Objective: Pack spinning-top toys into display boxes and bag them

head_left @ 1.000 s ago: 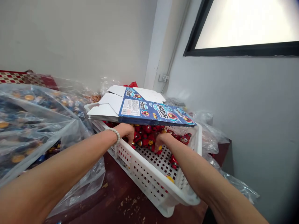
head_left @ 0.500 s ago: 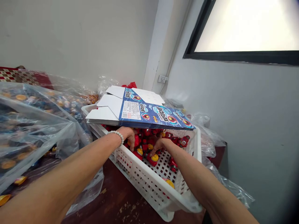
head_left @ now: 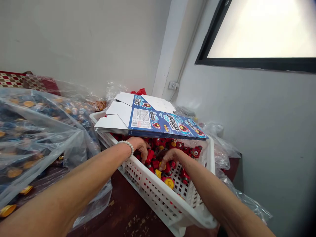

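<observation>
Nearest, two yellow pieces [head_left: 7,210] show at the lower left, though whether they lie inside the plastic there cannot be told. One white perforated plastic crate [head_left: 163,191] stands on the dark red worktop [head_left: 118,197], and both bare hands reach over its edge. The left hand [head_left: 139,144], with one beaded bracelet [head_left: 130,147] at its wrist, bends its fingers partway down against the red plastic toys [head_left: 149,156]; whether it grips one cannot be told. The right hand [head_left: 171,155] has its fingers half curled, tips low among the same toys, its hold hidden too. These toys lie inside the crate, well over ten, too overlapped to count; one large yellow disc [head_left: 169,183] shows near the close wall.

Beyond the wrists, one stack of flattened blue-and-white cartons [head_left: 160,121] lies across the crate, probably because its rims make a ready shelf; several layers show, not countable. Both hands dip in front of it, likely since it covers the far part. To the left sits a clear plastic bag [head_left: 81,141] with many blue figures. Behind are one wall socket [head_left: 173,85] and one window [head_left: 259,29].
</observation>
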Action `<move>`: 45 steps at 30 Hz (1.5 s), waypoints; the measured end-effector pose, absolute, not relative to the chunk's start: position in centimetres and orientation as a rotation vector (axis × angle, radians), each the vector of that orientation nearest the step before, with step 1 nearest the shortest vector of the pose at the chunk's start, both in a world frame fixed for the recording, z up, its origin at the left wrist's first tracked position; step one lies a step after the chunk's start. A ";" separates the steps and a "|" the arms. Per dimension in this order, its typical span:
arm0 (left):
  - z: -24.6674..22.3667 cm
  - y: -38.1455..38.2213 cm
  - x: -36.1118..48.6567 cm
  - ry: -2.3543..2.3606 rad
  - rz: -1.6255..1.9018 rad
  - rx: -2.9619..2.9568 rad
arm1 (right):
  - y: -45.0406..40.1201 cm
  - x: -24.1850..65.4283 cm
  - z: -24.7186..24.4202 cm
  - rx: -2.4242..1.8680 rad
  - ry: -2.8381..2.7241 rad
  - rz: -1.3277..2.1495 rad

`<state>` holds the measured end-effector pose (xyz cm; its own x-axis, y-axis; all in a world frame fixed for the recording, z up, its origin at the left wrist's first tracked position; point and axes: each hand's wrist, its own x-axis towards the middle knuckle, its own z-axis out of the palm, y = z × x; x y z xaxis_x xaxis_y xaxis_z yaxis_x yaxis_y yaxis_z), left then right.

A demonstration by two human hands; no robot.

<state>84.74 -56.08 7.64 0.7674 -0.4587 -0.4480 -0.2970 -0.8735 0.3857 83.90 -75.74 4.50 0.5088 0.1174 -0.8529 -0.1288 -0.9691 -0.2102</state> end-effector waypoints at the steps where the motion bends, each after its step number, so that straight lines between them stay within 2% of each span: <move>1: 7.8 -56.2 84.7 -0.568 -0.846 2.675 | -75.8 83.9 4.5 -2.502 0.016 1.440; 9: 7.5 -56.5 84.8 -0.523 -1.030 2.544 | -76.3 84.0 5.4 -2.287 0.094 1.631; 15: 7.1 -56.6 84.5 -0.494 -1.197 2.344 | -76.2 83.6 7.0 -2.040 0.067 1.524; 23: 6.1 -56.8 85.3 -0.444 -1.360 2.272 | -75.0 83.2 6.1 -2.105 0.064 1.512; 28: 7.2 -57.1 84.6 -0.375 -1.428 2.136 | -75.3 83.0 6.8 -2.103 0.071 1.440; 35: 8.6 -57.5 83.0 -0.424 -1.278 1.910 | -75.1 81.9 7.9 -2.037 0.076 1.334; 45: 11.4 -57.5 80.4 -0.608 -0.999 1.606 | -77.7 77.3 12.9 -1.991 -0.139 0.958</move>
